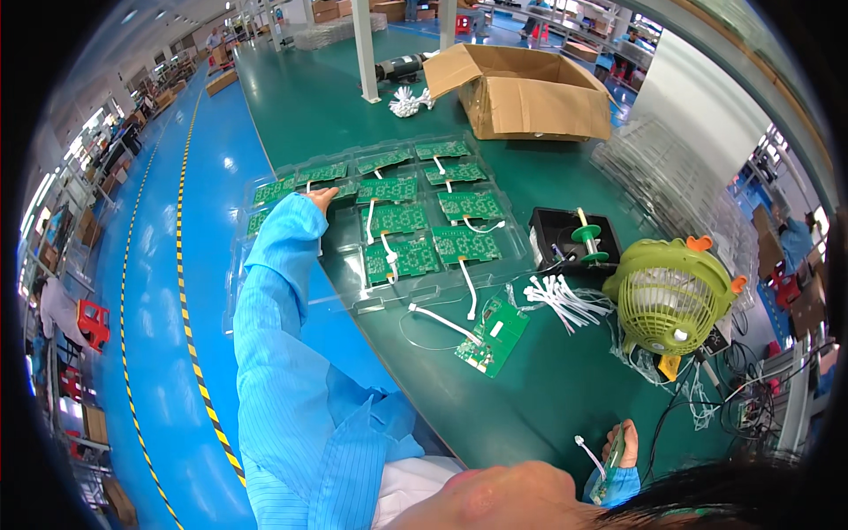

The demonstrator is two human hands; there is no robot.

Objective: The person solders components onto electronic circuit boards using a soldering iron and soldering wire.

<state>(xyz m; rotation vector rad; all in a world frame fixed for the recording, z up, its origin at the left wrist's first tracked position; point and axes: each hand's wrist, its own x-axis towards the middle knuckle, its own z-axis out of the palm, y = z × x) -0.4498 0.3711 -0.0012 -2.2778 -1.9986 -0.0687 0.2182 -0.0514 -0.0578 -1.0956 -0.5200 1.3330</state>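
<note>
The right hand (629,446) pinches 1 green circuit board (614,456). The left hand (321,197) is over the clear tray (411,291); I can't tell its grip.

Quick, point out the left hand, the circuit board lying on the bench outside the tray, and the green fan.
Left hand (323,197): head view, middle of the hand.
Circuit board (500,343): head view, middle of its green face.
Green fan (664,302): head view, front grille.

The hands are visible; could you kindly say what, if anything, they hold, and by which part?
The right grip holds a green circuit board by its edges; whether the left grip holds anything cannot be told.
</note>
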